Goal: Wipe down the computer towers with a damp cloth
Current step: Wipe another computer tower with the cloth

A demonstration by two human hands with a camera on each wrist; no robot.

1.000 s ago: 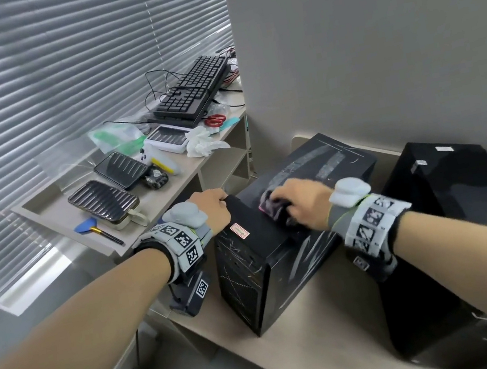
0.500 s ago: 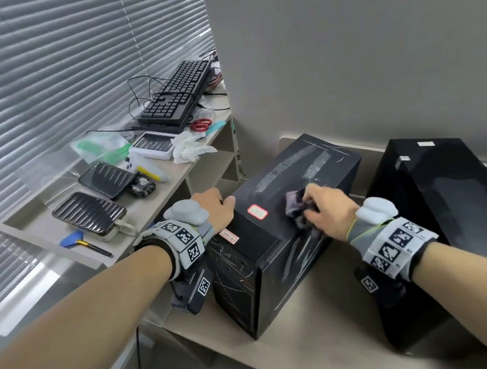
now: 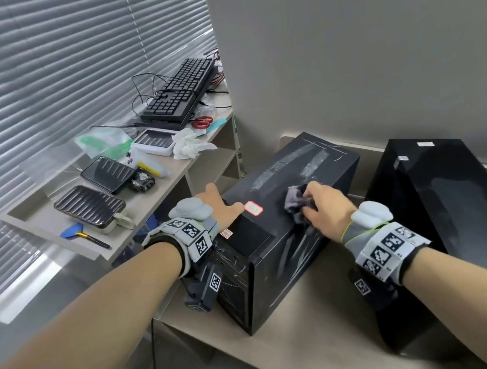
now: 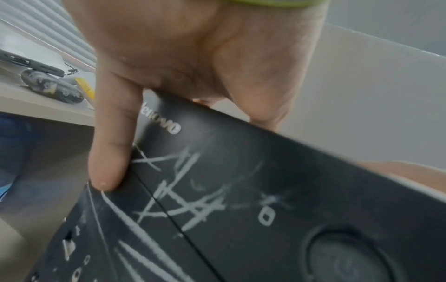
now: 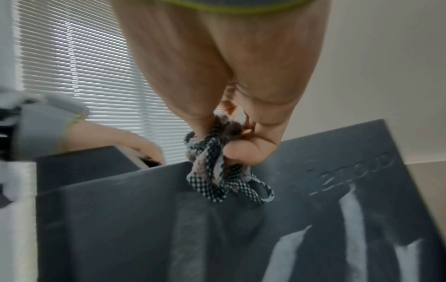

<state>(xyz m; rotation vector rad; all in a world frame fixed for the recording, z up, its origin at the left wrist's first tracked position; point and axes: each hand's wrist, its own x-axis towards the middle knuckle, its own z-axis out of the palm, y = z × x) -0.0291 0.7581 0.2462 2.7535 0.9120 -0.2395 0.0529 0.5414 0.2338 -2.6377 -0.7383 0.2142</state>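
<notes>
A black computer tower (image 3: 323, 167) stands on a low beige ledge, with dusty streaks on its top and right side. My right hand (image 3: 324, 209) grips a crumpled checked cloth (image 3: 294, 204) and presses it on the tower's upper right edge. In the right wrist view the cloth (image 5: 212, 171) bunches under my right hand (image 5: 229, 85), against the dark panel (image 5: 169, 229). My left hand (image 3: 220, 208) holds the tower's front top corner, thumb on top. The left wrist view shows one finger (image 4: 111, 152) lying down the scratched front (image 4: 241, 190). A second black tower (image 3: 452, 196) stands to the right.
A beige shelf (image 3: 153, 197) to the left carries a black keyboard (image 3: 180, 94), red scissors (image 3: 202, 122), a crumpled white tissue (image 3: 189, 143) and several small devices. Window blinds (image 3: 40, 90) fill the left. A grey wall (image 3: 371, 31) stands close behind the towers.
My right hand has dragged the cloth from the front middle of the tower's top across to its right edge. My left hand has stayed on the front corner.
</notes>
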